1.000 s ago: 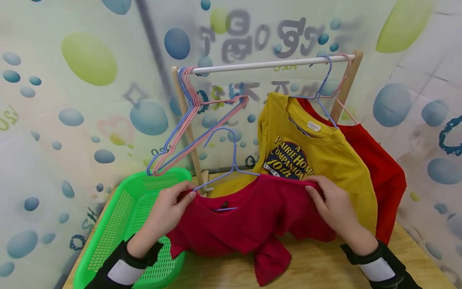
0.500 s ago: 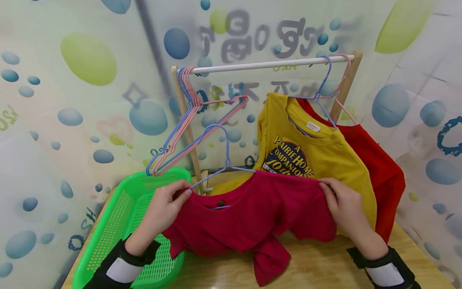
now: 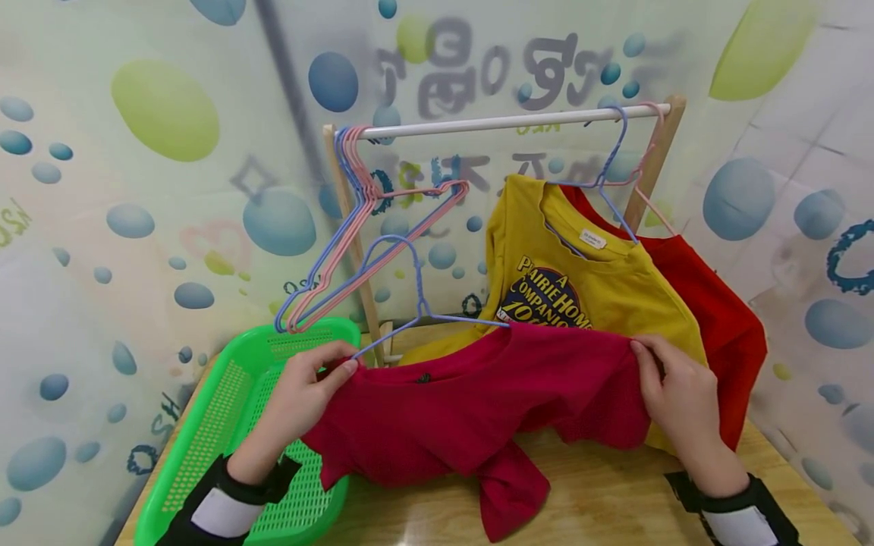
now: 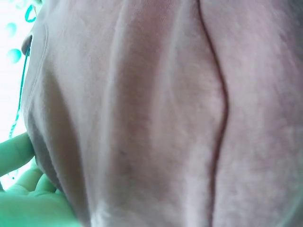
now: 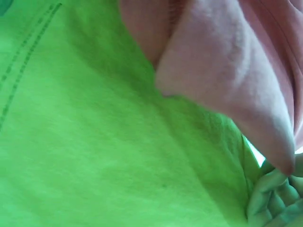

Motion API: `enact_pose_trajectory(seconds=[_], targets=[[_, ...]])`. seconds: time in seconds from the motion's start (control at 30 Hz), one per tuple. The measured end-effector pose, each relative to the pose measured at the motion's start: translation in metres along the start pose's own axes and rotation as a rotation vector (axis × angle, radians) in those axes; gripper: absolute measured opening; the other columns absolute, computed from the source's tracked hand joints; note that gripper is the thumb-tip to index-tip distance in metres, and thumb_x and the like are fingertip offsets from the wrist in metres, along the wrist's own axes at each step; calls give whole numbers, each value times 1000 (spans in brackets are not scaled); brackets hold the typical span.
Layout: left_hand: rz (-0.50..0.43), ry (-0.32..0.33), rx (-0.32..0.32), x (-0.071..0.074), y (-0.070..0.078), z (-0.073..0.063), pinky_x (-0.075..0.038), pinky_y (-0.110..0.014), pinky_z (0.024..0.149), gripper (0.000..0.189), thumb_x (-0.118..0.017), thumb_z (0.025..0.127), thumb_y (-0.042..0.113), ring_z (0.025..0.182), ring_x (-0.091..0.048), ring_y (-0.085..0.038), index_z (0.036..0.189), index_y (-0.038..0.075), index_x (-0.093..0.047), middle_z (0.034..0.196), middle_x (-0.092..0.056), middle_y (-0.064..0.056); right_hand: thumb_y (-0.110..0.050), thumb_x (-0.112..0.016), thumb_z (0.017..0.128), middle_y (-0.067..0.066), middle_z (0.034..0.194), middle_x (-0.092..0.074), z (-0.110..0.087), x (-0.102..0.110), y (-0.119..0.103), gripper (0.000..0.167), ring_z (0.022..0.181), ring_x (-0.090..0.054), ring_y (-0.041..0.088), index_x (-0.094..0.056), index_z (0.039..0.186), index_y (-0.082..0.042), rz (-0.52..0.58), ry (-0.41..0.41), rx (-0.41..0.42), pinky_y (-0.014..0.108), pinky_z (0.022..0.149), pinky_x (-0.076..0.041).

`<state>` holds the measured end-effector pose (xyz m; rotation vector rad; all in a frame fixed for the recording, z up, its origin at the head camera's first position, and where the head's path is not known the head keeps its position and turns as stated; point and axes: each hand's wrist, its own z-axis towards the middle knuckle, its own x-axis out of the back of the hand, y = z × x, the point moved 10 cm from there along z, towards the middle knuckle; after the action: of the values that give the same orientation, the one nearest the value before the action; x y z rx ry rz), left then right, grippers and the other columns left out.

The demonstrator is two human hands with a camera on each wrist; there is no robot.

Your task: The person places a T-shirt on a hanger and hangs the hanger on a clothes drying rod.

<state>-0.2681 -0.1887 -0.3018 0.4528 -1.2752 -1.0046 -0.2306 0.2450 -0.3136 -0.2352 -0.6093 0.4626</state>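
A crimson shirt hangs stretched between both hands in the head view, its lower part drooping over the table. My left hand pinches its left shoulder near the collar, with the thumb on the front. At the far end of the other shoulder, my right hand pinches the cloth between thumb and fingers. A blue wire hanger sits in the neck opening, hook upward; its arm ends are hidden under the cloth. Shirt fabric fills most of the left wrist view. In the right wrist view the sleeve ends at the fingers.
Behind stands a rack with a white rail. Several pink and blue hangers hang at its left end; a yellow shirt and a red shirt hang at its right. A green basket sits left on the wooden table.
My right hand has moved right along the shoulder, pulling the crimson shirt wider and straighter. The blue hanger has shifted slightly left, and my left hand has drifted a little left with it.
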Motion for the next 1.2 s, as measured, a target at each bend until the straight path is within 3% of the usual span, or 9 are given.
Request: enact_pose_trajectory(seconds=[0.2, 0.47, 0.53, 0.6, 0.7, 0.77, 0.87, 1.0, 1.2], targets=[[-40, -1, 21, 3, -2, -3, -48, -26, 68, 13, -63, 103, 8, 76, -56, -10, 100, 7, -75, 89, -71, -4, 4, -78, 85, 23, 83, -75, -5, -7, 4, 12, 65, -68, 42, -74, 97, 4, -24, -68, -24, 39, 58, -49], [-4, 18, 15, 2, -1, -6, -46, -26, 66, 11, -65, 102, 9, 74, -54, -10, 100, 11, -75, 89, -71, -1, -12, -74, 95, 13, 71, -70, -6, -25, 8, 14, 57, -56, 20, -75, 96, 1, -122, -396, -138, 38, 53, -45], [10, 16, 4, 1, 1, -7, -46, -26, 66, 11, -65, 102, 8, 73, -54, -10, 100, 12, -75, 87, -70, 0, -14, -71, 97, 17, 79, -73, -5, -23, 2, 17, 61, -62, 29, -74, 103, 2, -134, -424, -160, 45, 57, -52], [20, 18, -7, 0, 2, -7, -45, -26, 65, 12, -64, 102, 7, 72, -53, -10, 100, 12, -75, 86, -69, 1, -14, -69, 99, 22, 92, -75, 0, -19, -11, 20, 74, -69, 38, -72, 111, 2, -100, -391, -151, 54, 68, -56], [38, 21, -19, -1, 4, -6, -45, -26, 65, 12, -64, 102, 7, 72, -52, -10, 101, 12, -75, 83, -67, 1, -14, -69, 99, 22, 112, -74, 7, -18, -40, 29, 101, -70, 42, -69, 126, -2, 0, -338, -61, 63, 87, -53], [41, 20, -26, -2, 5, -5, -44, -26, 64, 12, -64, 102, 7, 71, -51, -9, 100, 11, -75, 82, -66, 1, -13, -73, 96, 15, 112, -75, 9, -23, -59, 31, 103, -69, 34, -70, 126, -6, 55, -328, 33, 58, 90, -54], [39, 8, -32, -5, 6, -3, -44, -26, 63, 12, -64, 102, 7, 70, -51, -9, 101, 10, -75, 83, -68, 1, -5, -79, 88, 6, 102, -74, 7, -32, -76, 26, 96, -67, 23, -75, 114, -10, 114, -315, 144, 37, 87, -56], [56, 4, -35, -8, 6, -2, -43, -25, 63, 12, -64, 101, 5, 70, -50, -9, 103, 9, -75, 84, -70, 1, 8, -80, 80, -1, 91, -70, 8, -37, -82, 25, 83, -64, 15, -76, 98, -9, 193, -246, 203, 13, 82, -47], [125, 44, -125, -9, 17, -2, -45, -26, 66, 14, -65, 100, 3, 75, -51, -10, 108, 7, -76, 92, -73, -1, 11, -77, 83, -1, 92, -69, 9, -40, -81, 24, 83, -62, 13, -74, 97, -8, 234, -228, 210, 12, 83, -45]])
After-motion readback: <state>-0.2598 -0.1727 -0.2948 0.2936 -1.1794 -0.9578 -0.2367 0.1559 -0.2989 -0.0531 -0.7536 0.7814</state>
